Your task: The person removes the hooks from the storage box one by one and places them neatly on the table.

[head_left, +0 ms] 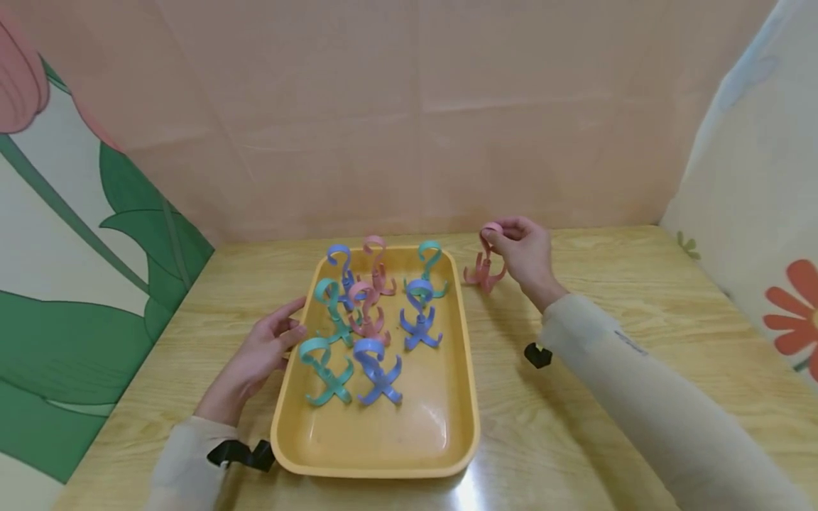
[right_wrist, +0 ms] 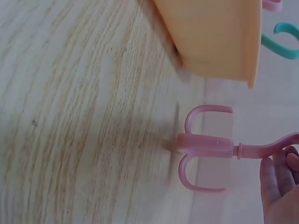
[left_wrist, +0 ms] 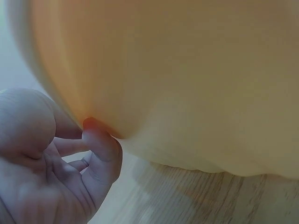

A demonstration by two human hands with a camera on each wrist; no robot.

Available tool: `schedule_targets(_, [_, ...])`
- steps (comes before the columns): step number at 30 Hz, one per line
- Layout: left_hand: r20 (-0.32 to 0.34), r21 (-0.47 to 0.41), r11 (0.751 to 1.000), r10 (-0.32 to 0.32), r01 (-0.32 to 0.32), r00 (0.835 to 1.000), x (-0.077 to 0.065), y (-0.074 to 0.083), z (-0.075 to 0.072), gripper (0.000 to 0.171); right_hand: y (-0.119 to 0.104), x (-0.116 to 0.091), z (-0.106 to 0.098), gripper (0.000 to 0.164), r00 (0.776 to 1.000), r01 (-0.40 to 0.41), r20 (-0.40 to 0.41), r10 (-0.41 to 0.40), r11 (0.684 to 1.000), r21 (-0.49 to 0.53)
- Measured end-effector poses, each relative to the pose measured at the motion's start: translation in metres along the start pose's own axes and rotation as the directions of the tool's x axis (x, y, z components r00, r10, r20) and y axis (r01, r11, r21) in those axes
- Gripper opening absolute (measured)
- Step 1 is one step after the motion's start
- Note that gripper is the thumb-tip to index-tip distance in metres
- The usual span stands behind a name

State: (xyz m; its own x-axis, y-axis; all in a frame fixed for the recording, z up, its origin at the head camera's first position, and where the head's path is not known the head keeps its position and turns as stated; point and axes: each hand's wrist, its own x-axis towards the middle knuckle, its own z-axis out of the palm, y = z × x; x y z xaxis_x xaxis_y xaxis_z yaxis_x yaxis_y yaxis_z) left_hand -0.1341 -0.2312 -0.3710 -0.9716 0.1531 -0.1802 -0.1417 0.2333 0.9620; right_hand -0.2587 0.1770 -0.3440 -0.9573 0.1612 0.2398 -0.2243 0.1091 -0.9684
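My right hand [head_left: 525, 257] pinches the curved top of a pink four-prong hanging hook [head_left: 486, 273], just right of the tray. In the right wrist view the pink hook [right_wrist: 205, 145] hangs from my fingers [right_wrist: 275, 182], prongs lowest. My left hand [head_left: 258, 348] holds the left edge of a yellow tray [head_left: 473, 397]; the left wrist view shows a curled fingertip [left_wrist: 96, 130] pressing its wall. Inside the tray stand several similar hooks, among them a blue hook [head_left: 381, 383], a green hook [head_left: 334, 387] and a pink hook [head_left: 377, 333].
A light wooden table [head_left: 575, 426] lies under the tray. Behind it hangs a pinkish backdrop [head_left: 415, 142]. Printed panels with leaves [head_left: 51, 369] and a red flower [head_left: 799, 312] flank the table. A black strap [head_left: 239, 454] is on my left wrist and a black piece [head_left: 537, 355] by my right sleeve.
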Motion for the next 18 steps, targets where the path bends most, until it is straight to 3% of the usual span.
schedule_targets(18, [-0.006, 0.011, 1.000, -0.002, 0.002, 1.000, 0.0023, -0.0006, 0.0006, 0.057, 0.0090, 0.0042, 0.0058, 0.028, 0.999, -0.032, 0.021, 0.035, 0.993, -0.115])
